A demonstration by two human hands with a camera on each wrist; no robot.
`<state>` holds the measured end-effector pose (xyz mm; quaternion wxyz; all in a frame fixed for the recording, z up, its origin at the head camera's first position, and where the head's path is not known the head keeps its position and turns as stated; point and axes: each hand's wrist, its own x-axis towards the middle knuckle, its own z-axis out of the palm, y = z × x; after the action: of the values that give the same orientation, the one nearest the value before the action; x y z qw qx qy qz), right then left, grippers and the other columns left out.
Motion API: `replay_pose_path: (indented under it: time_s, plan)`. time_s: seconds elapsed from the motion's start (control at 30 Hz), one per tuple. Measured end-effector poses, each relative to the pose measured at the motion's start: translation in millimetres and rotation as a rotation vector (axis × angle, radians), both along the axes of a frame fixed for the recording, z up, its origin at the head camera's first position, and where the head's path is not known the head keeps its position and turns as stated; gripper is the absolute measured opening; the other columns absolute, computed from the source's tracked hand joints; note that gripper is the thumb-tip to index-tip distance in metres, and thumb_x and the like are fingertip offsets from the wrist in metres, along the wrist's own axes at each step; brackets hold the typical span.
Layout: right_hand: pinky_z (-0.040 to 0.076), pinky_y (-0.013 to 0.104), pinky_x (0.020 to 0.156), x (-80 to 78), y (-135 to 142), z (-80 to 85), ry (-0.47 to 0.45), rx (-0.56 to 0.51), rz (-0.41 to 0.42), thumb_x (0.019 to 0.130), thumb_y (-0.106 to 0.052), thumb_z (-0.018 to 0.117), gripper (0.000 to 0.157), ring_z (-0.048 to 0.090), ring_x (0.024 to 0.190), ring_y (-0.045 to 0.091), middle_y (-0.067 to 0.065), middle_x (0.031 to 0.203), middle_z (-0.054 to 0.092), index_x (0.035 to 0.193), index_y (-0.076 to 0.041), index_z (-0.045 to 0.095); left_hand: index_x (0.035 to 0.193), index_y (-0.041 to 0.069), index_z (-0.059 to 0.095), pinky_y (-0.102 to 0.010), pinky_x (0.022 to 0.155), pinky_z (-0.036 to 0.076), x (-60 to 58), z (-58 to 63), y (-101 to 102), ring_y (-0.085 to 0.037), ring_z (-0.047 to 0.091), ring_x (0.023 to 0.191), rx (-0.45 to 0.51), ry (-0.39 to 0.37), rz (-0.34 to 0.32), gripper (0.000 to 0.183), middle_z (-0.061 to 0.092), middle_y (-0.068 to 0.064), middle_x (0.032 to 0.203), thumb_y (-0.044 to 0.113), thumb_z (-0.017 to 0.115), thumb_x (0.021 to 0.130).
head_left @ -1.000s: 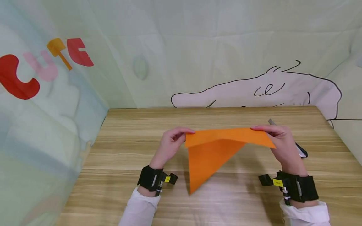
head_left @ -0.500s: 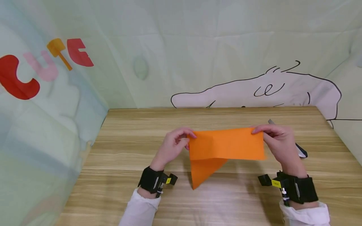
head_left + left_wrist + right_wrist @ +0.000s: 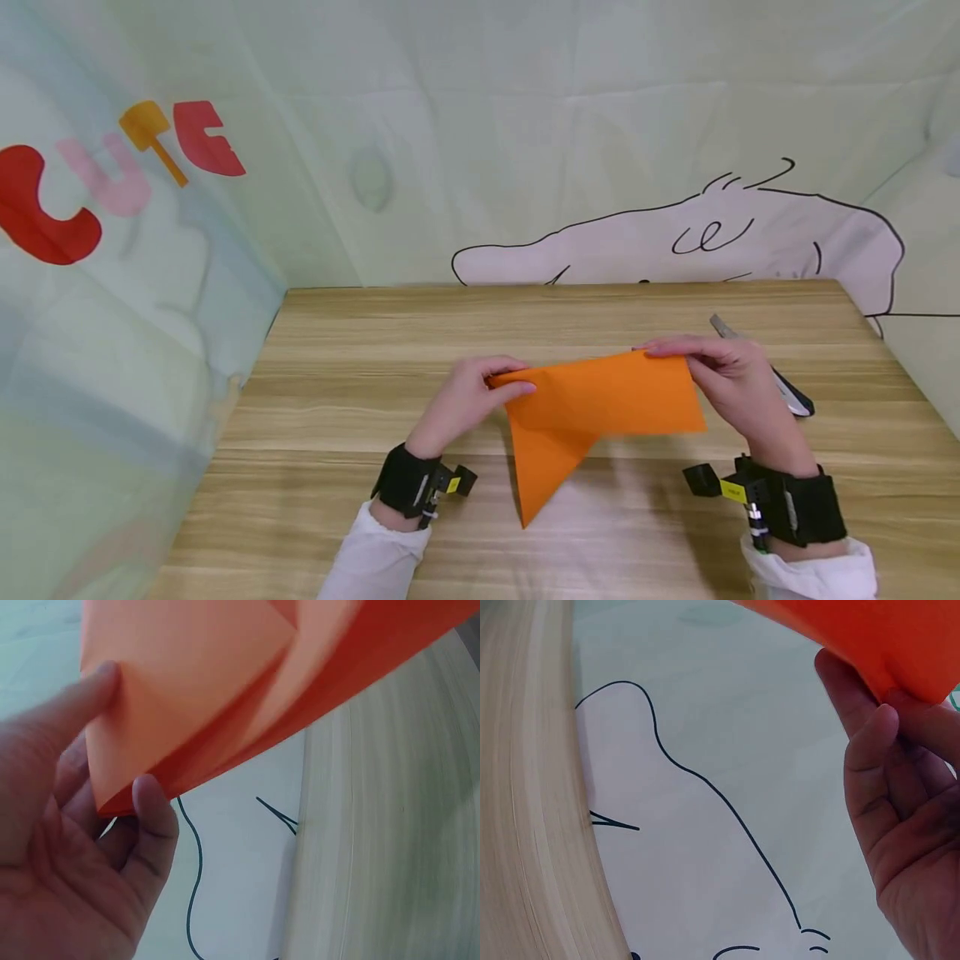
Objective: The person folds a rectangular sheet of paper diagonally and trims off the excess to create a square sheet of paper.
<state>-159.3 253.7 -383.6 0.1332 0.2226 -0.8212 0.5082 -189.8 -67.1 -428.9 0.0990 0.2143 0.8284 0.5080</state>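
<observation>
A folded sheet of orange paper (image 3: pixel 607 396) is held up above the table between both hands. Its upper part forms a wide band, and a pointed flap hangs below on the left. My left hand (image 3: pixel 467 400) pinches the left end, thumb in front and fingers behind. In the left wrist view the layers of the paper (image 3: pixel 187 682) part along the lower edge beside the left fingers. My right hand (image 3: pixel 738 387) pinches the top right corner; the right wrist view shows that paper (image 3: pixel 900 645) between thumb and fingers.
A utility knife (image 3: pixel 793 396) lies on the wooden table (image 3: pixel 360 333), partly hidden behind the right hand. Behind the table hangs a pale printed cloth (image 3: pixel 525 150) with a cartoon outline; colourful letters show on its left side.
The front band of the paper has swung down toward me. My left hand has shifted slightly right and lower, its thumb now on the front; my right hand has slid slightly left.
</observation>
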Motion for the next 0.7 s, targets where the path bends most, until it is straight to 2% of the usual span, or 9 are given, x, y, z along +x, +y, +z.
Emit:
replay_pose_path:
  time_s: [0.13,0.33,0.4,0.53,0.7]
  plan:
    - [0.057,0.013,0.074,1.2,1,1.6,-0.039,0.003,-0.022,0.094,0.013,0.055,0.022,0.071,0.097,-0.003,-0.022,0.106,0.074,0.102,0.005,0.075,0.11,0.022,0.078,-0.023,0.078,0.056,0.2,0.9,-1,-0.007,0.066,0.085,0.017,-0.014,0.034,0.025,0.076,0.009,0.104,0.034,0.075,0.088]
    - [0.058,0.015,0.073,2.5,3,-0.6,-0.118,-0.138,-0.056,0.096,0.008,0.056,0.019,0.073,0.095,0.004,-0.012,0.103,0.077,0.092,0.005,0.073,0.112,0.023,0.077,-0.023,0.076,0.056,-0.9,4.3,-4,-0.008,0.067,0.085,0.04,-0.02,0.016,0.029,0.076,0.008,0.106,0.033,0.078,0.085]
    - [0.057,0.013,0.072,2.4,3,-1.0,-0.119,-0.095,-0.099,0.098,0.005,0.055,0.02,0.071,0.09,0.003,-0.016,0.103,0.076,0.093,0.003,0.074,0.113,0.023,0.077,-0.023,0.076,0.057,-1.4,5.2,-6,-0.007,0.068,0.086,0.044,-0.018,0.015,0.031,0.076,0.009,0.107,0.033,0.08,0.084]
    - [0.057,0.015,0.072,2.9,1,2.3,-0.174,0.008,-0.143,0.104,-0.007,0.048,0.026,0.069,0.094,0.002,-0.021,0.109,0.073,0.102,-0.002,0.073,0.113,0.024,0.077,-0.024,0.076,0.058,-1.3,6.7,-8,-0.006,0.069,0.086,0.052,-0.026,0.026,0.031,0.076,0.009,0.107,0.032,0.08,0.083]
    - [0.056,0.016,0.08,9.1,-3,12.4,-0.267,0.022,-0.144,0.108,-0.015,0.042,0.027,0.066,0.107,0.005,-0.016,0.118,0.072,0.111,-0.005,0.067,0.111,0.024,0.078,-0.023,0.071,0.055,-0.7,7.3,-7,-0.01,0.067,0.081,0.072,-0.004,0.054,0.027,0.077,0.009,0.102,0.032,0.078,0.085]
